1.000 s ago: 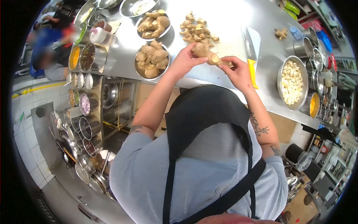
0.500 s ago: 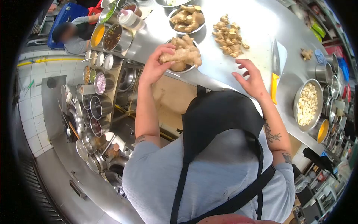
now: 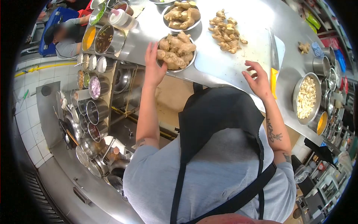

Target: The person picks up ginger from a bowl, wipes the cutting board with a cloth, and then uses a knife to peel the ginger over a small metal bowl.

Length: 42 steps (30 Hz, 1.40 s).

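Note:
My left hand (image 3: 154,69) is open, fingers stretched upward, at the left side of a metal bowl (image 3: 194,59). Knobbly ginger roots (image 3: 176,50) are heaped in that bowl, right beside my thumb. Over the right part of a white cutting board (image 3: 212,68) hovers my right hand (image 3: 258,79), fingers loosely curved and apart, holding nothing. Closest to it lies a knife (image 3: 274,56) with a yellow handle, blade pointing away from me. A pile of smaller ginger pieces (image 3: 228,33) rests on the board's far part.
Behind the near bowl stands a second bowl of ginger (image 3: 182,15). A large bowl of pale cut pieces (image 3: 306,98) sits at right, near a lone ginger piece (image 3: 304,47) and a blue cloth (image 3: 317,49). Metal containers (image 3: 108,39) line the left, where another person (image 3: 66,39) is.
The large ginger root at my left hand now lies in the near bowl. That hand has let go and shifted left with fingers spread. My right hand stays empty near the knife.

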{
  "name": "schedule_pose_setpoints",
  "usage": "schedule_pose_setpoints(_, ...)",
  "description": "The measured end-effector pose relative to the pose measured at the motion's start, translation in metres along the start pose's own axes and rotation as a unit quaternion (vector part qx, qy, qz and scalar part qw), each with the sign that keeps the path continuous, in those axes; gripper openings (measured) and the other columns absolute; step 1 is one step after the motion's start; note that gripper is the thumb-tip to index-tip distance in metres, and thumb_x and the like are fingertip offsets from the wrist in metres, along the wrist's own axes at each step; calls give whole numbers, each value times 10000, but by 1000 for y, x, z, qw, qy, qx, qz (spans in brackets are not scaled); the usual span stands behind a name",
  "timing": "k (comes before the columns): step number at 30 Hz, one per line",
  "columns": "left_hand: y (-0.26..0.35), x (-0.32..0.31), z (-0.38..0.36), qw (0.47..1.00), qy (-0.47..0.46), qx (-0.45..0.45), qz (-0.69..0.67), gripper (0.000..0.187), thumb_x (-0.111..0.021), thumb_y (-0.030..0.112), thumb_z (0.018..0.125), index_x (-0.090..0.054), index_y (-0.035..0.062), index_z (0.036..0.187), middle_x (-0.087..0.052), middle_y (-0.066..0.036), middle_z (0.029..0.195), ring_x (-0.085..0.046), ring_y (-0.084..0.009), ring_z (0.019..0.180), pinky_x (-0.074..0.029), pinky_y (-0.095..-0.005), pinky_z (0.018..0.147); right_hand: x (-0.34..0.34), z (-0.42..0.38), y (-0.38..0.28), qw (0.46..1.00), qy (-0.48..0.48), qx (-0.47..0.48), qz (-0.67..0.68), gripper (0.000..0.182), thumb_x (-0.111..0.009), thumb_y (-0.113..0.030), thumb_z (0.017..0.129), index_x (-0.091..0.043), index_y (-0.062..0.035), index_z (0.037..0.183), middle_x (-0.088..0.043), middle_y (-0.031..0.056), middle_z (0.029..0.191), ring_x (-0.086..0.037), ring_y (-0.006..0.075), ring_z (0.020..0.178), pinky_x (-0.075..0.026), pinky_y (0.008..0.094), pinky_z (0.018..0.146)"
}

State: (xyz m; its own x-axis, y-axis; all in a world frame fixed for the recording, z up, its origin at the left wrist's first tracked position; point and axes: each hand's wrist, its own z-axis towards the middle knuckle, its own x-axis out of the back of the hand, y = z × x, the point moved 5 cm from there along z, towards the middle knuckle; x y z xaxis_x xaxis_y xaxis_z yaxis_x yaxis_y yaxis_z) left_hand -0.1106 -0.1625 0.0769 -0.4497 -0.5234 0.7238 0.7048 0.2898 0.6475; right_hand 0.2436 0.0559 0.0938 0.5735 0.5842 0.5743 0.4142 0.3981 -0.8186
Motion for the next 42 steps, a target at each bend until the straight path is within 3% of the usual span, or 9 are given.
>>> schedule_pose_setpoints(4,-6,1,-9,988,-6,80,-128,1044,-741,21,769,-139,83,1619,-273,-201,1606,-382,-346,1428,-416,-462,1132,5,-6,9,1000,19,-15,-9,412,-758,-121,893,-630,-82,1283,-679,98,1186,-668,204,982,-559,309,739)
schedule_pose_setpoints(12,-4,1,-21,966,-8,140,-215,1103,-777,84,788,-88,175,1644,-255,-174,1625,-397,-342,1424,-436,-474,1104,23,-10,29,999,26,-21,-10,398,-744,-135,909,-631,-70,1286,-677,95,1218,-675,192,1012,-565,316,733)
schedule_pose_setpoints(23,0,0,-49,970,64,162,-171,949,-729,71,874,-151,100,1626,-191,-132,1672,-392,-338,1443,-393,-490,1131,212,32,128,969,222,-53,-91,421,-756,-177,853,-657,-25,1233,-715,132,1150,-716,235,918,-571,357,804)
schedule_pose_setpoints(31,34,22,-86,966,145,199,-80,858,-684,40,885,-232,114,1610,-290,-122,1627,-462,-307,1379,-448,-437,1077,313,116,280,916,157,-197,-312,426,-703,-340,867,-680,-168,1255,-675,172,1237,-647,409,1086,-507,493,978)
schedule_pose_setpoints(35,43,28,-119,956,192,216,-57,820,-668,5,873,-299,150,1591,-352,-105,1587,-495,-278,1346,-467,-418,1049,317,154,313,853,47,-84,-512,403,-611,-409,915,-673,-303,1298,-648,182,1228,-572,399,1205,-457,510,1027)
schedule_pose_setpoints(37,51,31,-131,952,205,222,-55,801,-668,6,869,-329,160,1578,-358,-88,1588,-508,-259,1320,-473,-414,1032,327,176,363,843,93,-57,-526,520,-720,-387,836,-673,-163,1303,-642,205,1297,-583,411,1215,-448,513,1063)
schedule_pose_setpoints(38,63,34,-134,953,203,219,-56,790,-670,9,868,-342,160,1571,-361,-82,1587,-511,-253,1312,-475,-410,1025,341,193,426,926,84,-105,-352,579,-775,-377,789,-671,-56,1260,-648,231,1291,-605,409,1203,-477,487,1042)
schedule_pose_setpoints(40,67,32,-148,945,220,232,-67,758,-665,12,871,-369,152,1554,-370,-81,1583,-515,-248,1302,-478,-397,1015,335,178,401,930,119,-236,-256,659,-790,-409,770,-645,1,1265,-651,245,1292,-620,394,1203,-502,449,1014)
schedule_pose_setpoints(42,69,28,-145,942,219,241,-77,713,-659,15,876,-404,143,1530,-391,-79,1567,-521,-238,1284,-482,-380,1000,321,164,351,885,126,-291,-341,675,-785,-418,779,-640,22,1270,-661,239,1282,-627,379,1203,-501,454,1010)
